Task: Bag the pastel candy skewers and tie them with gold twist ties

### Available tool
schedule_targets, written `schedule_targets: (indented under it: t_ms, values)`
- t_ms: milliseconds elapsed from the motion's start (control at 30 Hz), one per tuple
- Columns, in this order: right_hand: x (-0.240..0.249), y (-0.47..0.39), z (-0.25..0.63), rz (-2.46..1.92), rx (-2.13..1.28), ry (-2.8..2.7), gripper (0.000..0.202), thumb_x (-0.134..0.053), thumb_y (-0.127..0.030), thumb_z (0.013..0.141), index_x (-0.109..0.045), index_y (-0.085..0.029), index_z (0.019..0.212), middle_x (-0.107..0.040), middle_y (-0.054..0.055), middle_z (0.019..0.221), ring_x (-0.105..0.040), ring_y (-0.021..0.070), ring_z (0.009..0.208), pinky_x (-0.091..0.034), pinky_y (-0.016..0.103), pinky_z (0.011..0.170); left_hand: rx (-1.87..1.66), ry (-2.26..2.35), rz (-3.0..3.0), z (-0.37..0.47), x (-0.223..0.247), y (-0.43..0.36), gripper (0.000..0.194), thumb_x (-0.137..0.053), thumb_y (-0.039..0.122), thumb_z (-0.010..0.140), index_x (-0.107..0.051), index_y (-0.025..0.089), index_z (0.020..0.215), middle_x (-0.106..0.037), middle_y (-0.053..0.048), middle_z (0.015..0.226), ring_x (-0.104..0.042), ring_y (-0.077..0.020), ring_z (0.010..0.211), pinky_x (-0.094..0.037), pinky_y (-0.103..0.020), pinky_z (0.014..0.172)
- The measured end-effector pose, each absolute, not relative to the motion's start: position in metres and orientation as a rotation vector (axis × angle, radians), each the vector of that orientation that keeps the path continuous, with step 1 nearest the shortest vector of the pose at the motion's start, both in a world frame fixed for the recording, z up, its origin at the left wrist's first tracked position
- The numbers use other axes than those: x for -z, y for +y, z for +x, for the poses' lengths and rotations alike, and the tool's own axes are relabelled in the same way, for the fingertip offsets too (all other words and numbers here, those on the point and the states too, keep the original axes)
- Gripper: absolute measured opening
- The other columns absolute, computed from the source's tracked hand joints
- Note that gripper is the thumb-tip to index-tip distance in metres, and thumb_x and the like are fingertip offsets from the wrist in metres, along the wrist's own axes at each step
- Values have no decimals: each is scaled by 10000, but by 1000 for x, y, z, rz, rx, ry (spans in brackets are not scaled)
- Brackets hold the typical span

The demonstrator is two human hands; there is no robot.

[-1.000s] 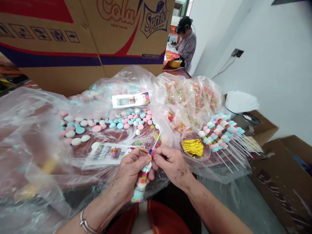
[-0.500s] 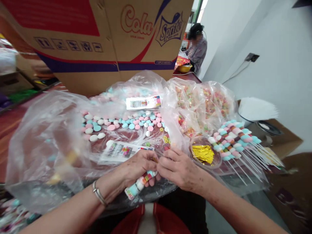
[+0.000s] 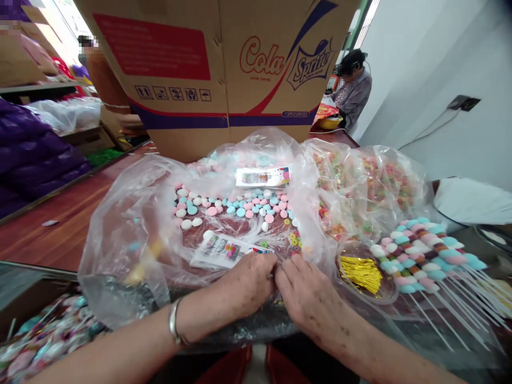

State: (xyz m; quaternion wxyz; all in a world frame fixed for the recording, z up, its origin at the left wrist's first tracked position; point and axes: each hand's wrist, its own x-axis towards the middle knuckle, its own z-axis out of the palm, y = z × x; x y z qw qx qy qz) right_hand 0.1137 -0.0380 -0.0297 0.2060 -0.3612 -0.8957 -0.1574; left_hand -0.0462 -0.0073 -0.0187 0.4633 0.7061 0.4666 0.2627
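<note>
My left hand (image 3: 252, 280) and my right hand (image 3: 302, 285) meet fingertip to fingertip over the near edge of the work area. Both are closed in a pinch. A candy skewer in a printed clear bag was in the left fingers half a second ago; the hands now hide it. What the right fingertips pinch is too small to make out. Just beyond the hands lie printed clear bags (image 3: 220, 249) and several small ring candies (image 3: 295, 240). Pink, blue and white marshmallow candies (image 3: 240, 208) are scattered farther back on clear plastic.
Gold twist ties (image 3: 362, 274) lie in a round tub at the right, beside stacked candy skewers (image 3: 428, 253). Behind stand a bag of ring candies (image 3: 368, 176), a label stack (image 3: 262, 177) and a large carton (image 3: 224, 80). Finished candies fill a box (image 3: 44, 341) at lower left. Two people are farther off.
The view has swung left. My hands have turned inward over the bagged skewer, which showed below the left fingers before and is now out of sight.
</note>
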Motion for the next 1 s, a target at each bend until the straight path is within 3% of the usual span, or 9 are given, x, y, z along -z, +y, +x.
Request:
schedule_targets:
  t_ms: [233, 333, 400, 500, 600, 667, 733, 833, 1000]
  values:
    - [33, 2, 107, -1447, 168, -2031, 227, -406, -123, 954, -550, -196, 794, -602, 41, 720, -533, 181, 679, -371, 294, 612, -1271, 1172, 2243, -43, 16, -21, 239, -546, 115, 824, -631, 185, 1036, -635, -144, 1087, -546, -299, 1023, -405, -456, 947]
    - [26, 11, 105, -1322, 102, -1917, 236, -380, -175, 983, -556, -193, 827, -612, 42, 751, -558, 173, 729, -415, 281, 676, -1219, 1205, 1955, -51, 13, -29, 100, -595, 278, 870, -650, 201, 839, -639, -83, 838, -559, -247, 824, -429, -380, 824]
    - [22, 9, 100, -1197, 96, -1890, 222, -383, -170, 976, -562, -188, 846, -620, 49, 766, -567, 172, 753, -439, 279, 704, -1020, 1189, 1538, -52, 13, -29, 380, -482, 450, 935, -615, 196, 686, -596, -53, 657, -531, -205, 648, -420, -332, 670]
    - [17, -2, 88, -1033, 39, -1927, 205, -394, -158, 964, -564, -180, 851, -624, 64, 790, -572, 177, 777, -456, 285, 720, -874, 962, 856, -52, 11, -16, 553, -360, 594, 942, -648, 171, 733, -620, -55, 627, -544, -191, 587, -431, -307, 600]
    - [18, -11, 81, -1001, -133, -1934, 222, -379, -185, 967, -554, -186, 829, -610, 51, 765, -569, 170, 734, -448, 284, 673, -1079, 716, 637, -62, -2, 0, 473, -475, 596, 904, -704, 184, 872, -689, -51, 718, -611, -207, 699, -487, -320, 692]
    - [20, -12, 82, -1050, -302, -1858, 205, -387, -206, 962, -546, -194, 834, -603, 27, 745, -567, 153, 688, -438, 269, 640, -1184, 577, 761, -74, -15, 5, 502, -474, 628, 896, -728, 212, 776, -703, -52, 670, -636, -233, 776, -497, -349, 760]
    - [21, -10, 85, -1097, -409, -1754, 170, -409, -212, 947, -542, -198, 842, -598, 11, 738, -563, 141, 671, -434, 258, 633, -1031, 526, 982, -85, -24, 4, 622, -424, 681, 890, -732, 198, 649, -688, -84, 569, -642, -260, 772, -491, -374, 787]
    - [21, -10, 82, -1079, -436, -1642, 149, -430, -209, 926, -555, -193, 845, -602, 19, 760, -570, 146, 714, -443, 265, 678, -669, 704, 1081, -89, -25, 0, 676, -390, 683, 902, -749, 150, 691, -689, -105, 564, -636, -240, 657, -492, -353, 722]
    - [20, -32, 52, -1007, -978, -1487, 160, -480, -265, 908, -578, -189, 806, -573, -17, 690, -519, 109, 603, -435, 225, 595, -1047, 925, 784, -70, -16, -6, 293, -755, 425, 760, -709, 147, 843, -716, -53, 772, -647, -176, 699, -524, -262, 658]
